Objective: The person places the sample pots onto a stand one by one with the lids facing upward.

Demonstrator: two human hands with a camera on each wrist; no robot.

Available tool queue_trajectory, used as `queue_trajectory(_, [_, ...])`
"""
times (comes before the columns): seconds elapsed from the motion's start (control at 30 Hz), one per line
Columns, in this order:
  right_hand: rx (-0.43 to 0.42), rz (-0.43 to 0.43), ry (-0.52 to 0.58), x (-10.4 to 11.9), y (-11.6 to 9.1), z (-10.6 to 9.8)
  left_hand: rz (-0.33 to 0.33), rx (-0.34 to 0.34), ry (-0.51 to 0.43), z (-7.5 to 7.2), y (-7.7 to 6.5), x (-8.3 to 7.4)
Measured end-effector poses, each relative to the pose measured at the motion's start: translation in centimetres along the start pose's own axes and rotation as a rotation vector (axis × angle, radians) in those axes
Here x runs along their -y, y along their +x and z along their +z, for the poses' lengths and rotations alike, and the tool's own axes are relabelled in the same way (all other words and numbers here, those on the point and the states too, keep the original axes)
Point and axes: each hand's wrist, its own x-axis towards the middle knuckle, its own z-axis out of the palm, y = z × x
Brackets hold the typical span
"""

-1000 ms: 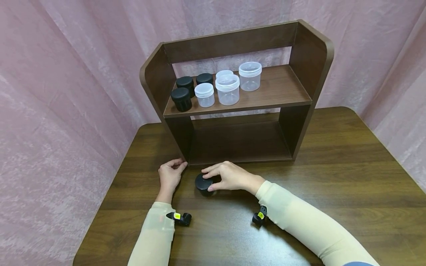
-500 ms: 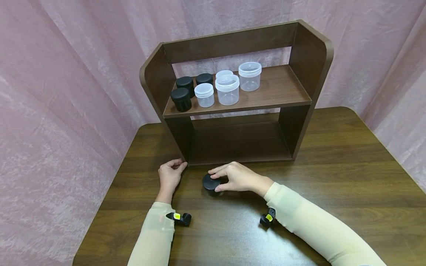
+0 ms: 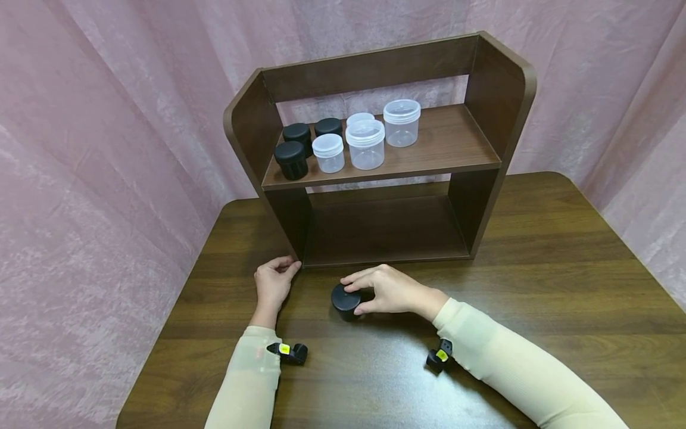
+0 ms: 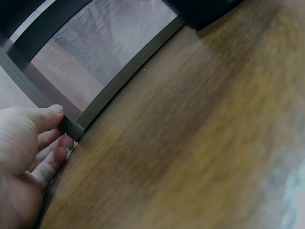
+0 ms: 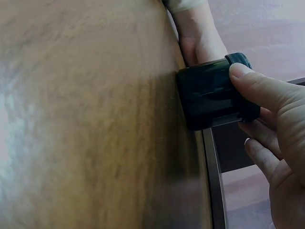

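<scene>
My right hand holds a black lidded jar on the table in front of the wooden shelf unit. In the right wrist view the thumb lies on the lid of the jar, with fingers on the other side; the jar stands upright on its base. My left hand pinches the unit's lower front left corner between thumb and fingers. The left wrist view shows that corner at the fingertips, and part of a dark object at the top edge.
On the upper board stand several black jars, one at the front left, a small clear jar and larger clear tubs, one at the right. Pink curtains hang behind the wooden table.
My right hand has moved the black jar rightward across the table, lately also a little nearer to me. The left hand has stayed at the corner of the unit.
</scene>
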Motion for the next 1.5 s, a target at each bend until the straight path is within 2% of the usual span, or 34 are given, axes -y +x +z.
queue_trajectory(0.27, [-0.069,-0.006,0.023,0.0,-0.2,0.1,0.007,0.003,-0.005,0.0,0.0,0.0])
queue_trajectory(1.17, [-0.111,0.022,0.094,-0.4,-1.4,-1.3,0.020,0.002,-0.006,-0.1,0.2,-0.1])
queue_trajectory(1.5, [-0.210,0.007,0.055,-0.7,-2.7,-3.3,0.020,-0.006,-0.015,0.0,0.1,0.0])
